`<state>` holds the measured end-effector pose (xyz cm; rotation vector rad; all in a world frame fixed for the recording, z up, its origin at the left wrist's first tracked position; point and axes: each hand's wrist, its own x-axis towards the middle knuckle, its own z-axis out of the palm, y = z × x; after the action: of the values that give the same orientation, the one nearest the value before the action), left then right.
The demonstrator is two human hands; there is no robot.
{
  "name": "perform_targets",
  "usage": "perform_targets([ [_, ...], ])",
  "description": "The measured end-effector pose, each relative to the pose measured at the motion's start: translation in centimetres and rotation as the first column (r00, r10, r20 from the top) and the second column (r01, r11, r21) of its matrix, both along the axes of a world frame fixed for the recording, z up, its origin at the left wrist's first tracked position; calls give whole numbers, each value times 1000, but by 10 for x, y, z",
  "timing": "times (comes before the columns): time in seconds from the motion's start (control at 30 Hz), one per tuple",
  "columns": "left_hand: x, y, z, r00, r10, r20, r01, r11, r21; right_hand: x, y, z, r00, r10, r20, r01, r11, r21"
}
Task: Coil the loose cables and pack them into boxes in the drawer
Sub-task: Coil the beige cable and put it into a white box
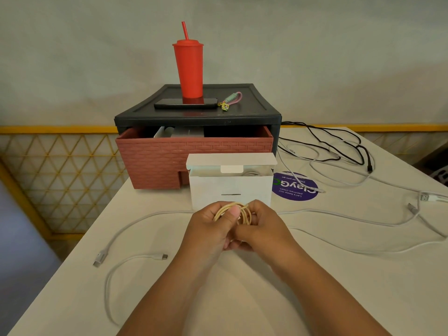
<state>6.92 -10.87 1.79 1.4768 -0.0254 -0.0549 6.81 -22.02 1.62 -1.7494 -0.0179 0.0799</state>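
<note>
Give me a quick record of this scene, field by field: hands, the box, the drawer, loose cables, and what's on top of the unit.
hands: left hand and right hand both grip a coiled beige cable
box: white box, flap open, just behind the hands
drawer: reddish drawer pulled partly out
loose cables: white cable at left; black cable at right
on top: red tumbler, phone

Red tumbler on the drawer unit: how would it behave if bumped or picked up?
The red tumbler is tall with a narrow base, so it probably tips easily. It seems to stand partly on the phone, likely making it wobblier. Its contents are hidden, so its weight is unclear.
</note>
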Motion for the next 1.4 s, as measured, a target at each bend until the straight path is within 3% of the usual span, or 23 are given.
perform_targets([
  [0.2,-2,2,8,999,29,29,-29,1000,10,-2,0,-2,995,0,104,17,987,-162],
  [0.4,-3,3,9,999,47,22,-48,998,38,-5,-7,1,964,69,258,36,924,-380],
  [0.53,-4,7,11,999,22,48,-26,997,73,-2,-18,8,949,139,282,31,851,-523],
  [0.8,0,10,8,1000,-16,-14,18,992,122,-3,-23,12,970,108,218,-20,928,-371],
  [1.2,3,12,7,999,-20,-26,24,982,185,-2,-19,5,961,127,247,-1,891,-454],
  [1.4,1,12,9,997,-46,-59,50,995,82,-2,-19,5,948,120,293,41,871,-490],
])
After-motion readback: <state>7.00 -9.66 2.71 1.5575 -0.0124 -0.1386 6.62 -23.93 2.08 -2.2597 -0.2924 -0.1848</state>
